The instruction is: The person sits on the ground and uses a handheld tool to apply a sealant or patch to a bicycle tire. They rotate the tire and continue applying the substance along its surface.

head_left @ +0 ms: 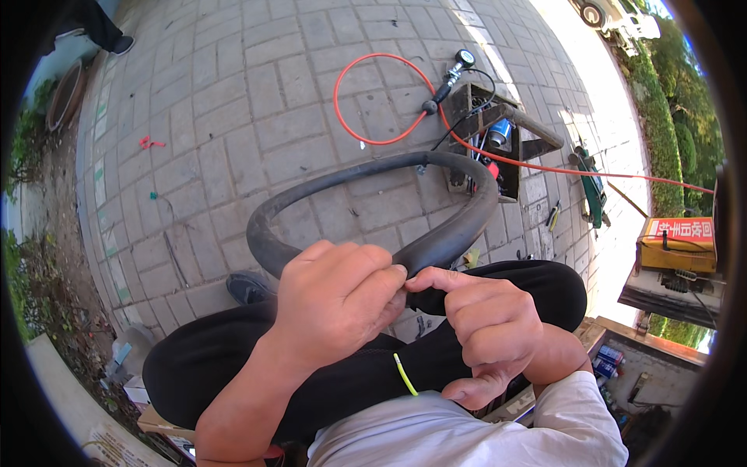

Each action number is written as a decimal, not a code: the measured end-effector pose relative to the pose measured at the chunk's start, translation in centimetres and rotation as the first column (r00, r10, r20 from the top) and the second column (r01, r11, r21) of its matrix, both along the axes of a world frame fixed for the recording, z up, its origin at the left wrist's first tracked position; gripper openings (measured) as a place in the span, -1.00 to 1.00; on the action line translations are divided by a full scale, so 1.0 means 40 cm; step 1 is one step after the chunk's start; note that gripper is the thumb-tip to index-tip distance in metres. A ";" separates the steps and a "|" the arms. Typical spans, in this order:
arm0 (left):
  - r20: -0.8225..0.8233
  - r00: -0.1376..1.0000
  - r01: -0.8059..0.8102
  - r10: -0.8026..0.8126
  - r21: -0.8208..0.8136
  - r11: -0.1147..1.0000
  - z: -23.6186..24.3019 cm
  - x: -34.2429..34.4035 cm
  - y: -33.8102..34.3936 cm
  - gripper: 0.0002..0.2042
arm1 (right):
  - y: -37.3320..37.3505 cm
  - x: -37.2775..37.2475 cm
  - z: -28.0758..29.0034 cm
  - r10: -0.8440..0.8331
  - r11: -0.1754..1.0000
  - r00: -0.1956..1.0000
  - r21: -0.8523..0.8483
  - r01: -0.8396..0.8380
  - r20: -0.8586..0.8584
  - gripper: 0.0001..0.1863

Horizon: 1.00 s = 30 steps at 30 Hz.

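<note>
A black rubber inner tube (pixel 447 237), rounded with air, forms a loop in front of my knees. My left hand (pixel 331 300) is closed around its near side, thumb pointing right. Close beside that thumb, my right hand (pixel 494 323) rests its stretched index fingertip on the tube. The right thumb stands apart below, and the other fingers are curled with nothing visible in them. Both hands hide the nearest stretch of tube. Its far side reaches the wooden tool box (pixel 510 175).
An orange-red hose (pixel 381 54) with a pressure gauge (pixel 464 57) lies coiled on the paving and runs right. A green tool (pixel 593 191) and pliers (pixel 553 216) lie right of the box. At far right is a yellow machine (pixel 677 253). Another person's leg (pixel 105 27) shows at upper left.
</note>
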<state>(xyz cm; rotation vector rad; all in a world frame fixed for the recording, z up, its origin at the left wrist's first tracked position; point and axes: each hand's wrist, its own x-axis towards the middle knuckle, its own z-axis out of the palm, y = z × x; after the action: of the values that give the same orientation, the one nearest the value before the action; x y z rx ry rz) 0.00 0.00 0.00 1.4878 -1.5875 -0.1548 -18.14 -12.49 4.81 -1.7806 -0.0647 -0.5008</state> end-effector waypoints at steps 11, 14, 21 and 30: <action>-0.034 0.999 -0.011 0.010 -0.026 1.000 0.000 0.006 -0.002 -0.70 | -0.008 -0.007 -0.013 -0.027 1.000 0.997 0.002 0.027 0.069 -0.48; -0.038 0.999 -0.013 0.013 -0.018 1.000 -0.001 0.004 0.001 -0.70 | -0.006 -0.007 -0.014 -0.024 1.000 0.998 0.015 0.023 0.064 -0.50; -0.009 1.000 0.001 -0.001 -0.001 1.000 0.001 0.001 0.004 -0.70 | 0.001 -0.002 -0.014 -0.026 0.999 0.998 0.025 0.025 0.050 -0.49; -0.025 0.999 0.033 -0.033 -0.006 0.999 -0.007 -0.008 0.000 -0.65 | 0.000 0.000 -0.016 -0.007 0.996 1.000 0.088 0.006 0.009 -0.48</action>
<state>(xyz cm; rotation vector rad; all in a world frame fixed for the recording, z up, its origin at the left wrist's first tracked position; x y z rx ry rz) -0.30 0.00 -0.28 1.4505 -1.5916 -0.1872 -18.14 -12.48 4.17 -1.6931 -0.0428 -0.5096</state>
